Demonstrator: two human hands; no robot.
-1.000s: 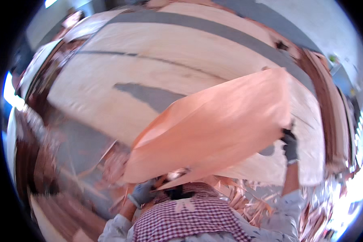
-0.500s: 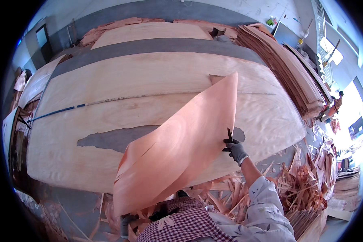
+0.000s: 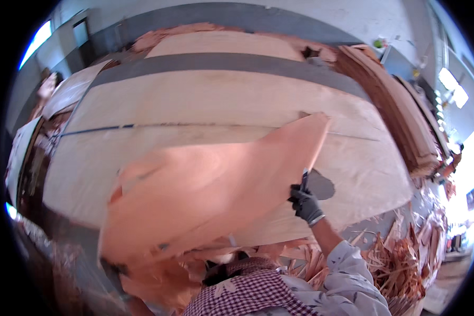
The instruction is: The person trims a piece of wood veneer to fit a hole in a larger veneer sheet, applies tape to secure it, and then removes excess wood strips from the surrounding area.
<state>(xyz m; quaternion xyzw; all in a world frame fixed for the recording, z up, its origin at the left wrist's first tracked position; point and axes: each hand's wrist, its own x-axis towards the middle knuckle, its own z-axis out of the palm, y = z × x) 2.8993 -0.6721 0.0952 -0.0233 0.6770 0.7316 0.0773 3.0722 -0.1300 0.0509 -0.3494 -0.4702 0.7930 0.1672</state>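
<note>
A large reddish wood veneer sheet [image 3: 195, 195] slants across the near half of the pale veneer layer, its surface bowed and partly blurred. Its near left corner is at my left hand [image 3: 112, 273], gloved and closed on the edge; the fingers are partly hidden and smeared. In a grey glove, my right hand [image 3: 306, 205] is closed around a slim dark knife [image 3: 304, 180] that points away from me. That hand is right beside the sheet's right edge. Past it shows part of a grey gap [image 3: 321, 185] in the pale veneer layer [image 3: 363, 174].
A long blue-and-pale rod [image 3: 100, 129] lies across the pale layer. Stacked veneer [image 3: 387, 105] stands along the right. Torn veneer scraps [image 3: 395, 258] heap at the near right, and more lie around my feet. Another person [image 3: 453, 160] is at the far right.
The sheet has swung left and flattened lower over the pale layer. My left hand has moved left with its corner. The right hand still holds the knife, and the view has shifted.
</note>
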